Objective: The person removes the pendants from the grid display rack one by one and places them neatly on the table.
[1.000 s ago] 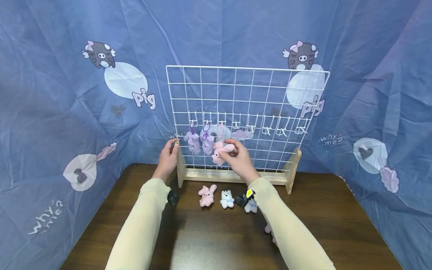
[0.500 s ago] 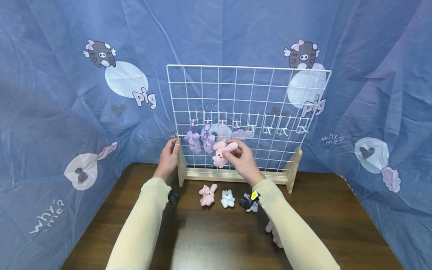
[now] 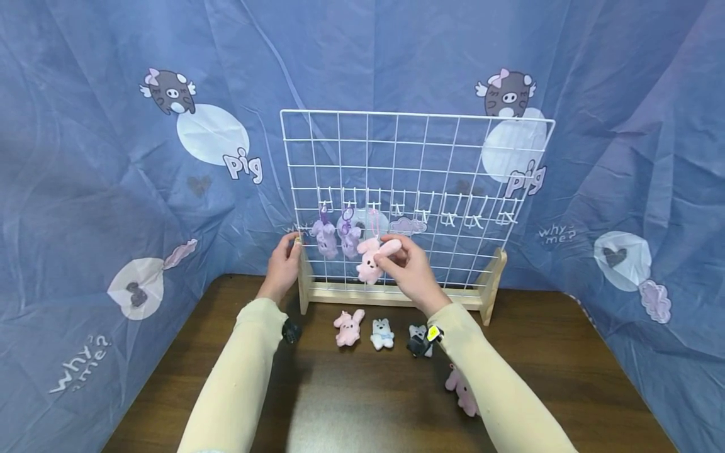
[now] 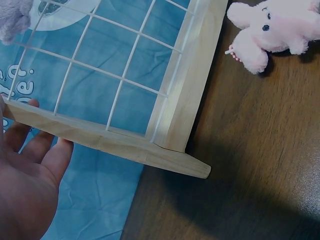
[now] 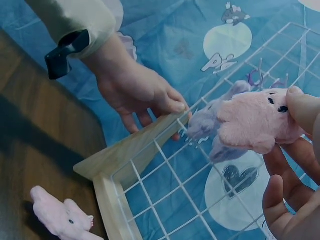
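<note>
My right hand [image 3: 418, 277] pinches a pink plush bunny keychain [image 3: 369, 270] between thumb and fingers at its head and ear. Its pink loop rises to the third hook from the left on a white wire grid rack [image 3: 491, 286]. In the right wrist view the bunny [image 5: 252, 120] is held in front of the wires. My left hand [image 3: 282, 267] grips the wooden side post [image 4: 95, 139] at the rack's left end, fingers behind it. Two purple plush keychains [image 3: 325, 241] hang from the first two hooks, left of the bunny.
On the brown table [image 3: 340, 402] before the rack lie a pink plush bunny [image 3: 348, 328], a white plush bear [image 3: 382, 335] and a grey-white plush partly behind my wrist camera [image 3: 419, 346]. Another pink plush [image 3: 460, 391] lies beside my right forearm. Several bare hooks [image 3: 448, 219] continue rightward.
My right hand has drawn the bunny slightly right and toward me. The right forearm has shifted right, and more of the pink plush beside it shows. My left hand stays on the post.
</note>
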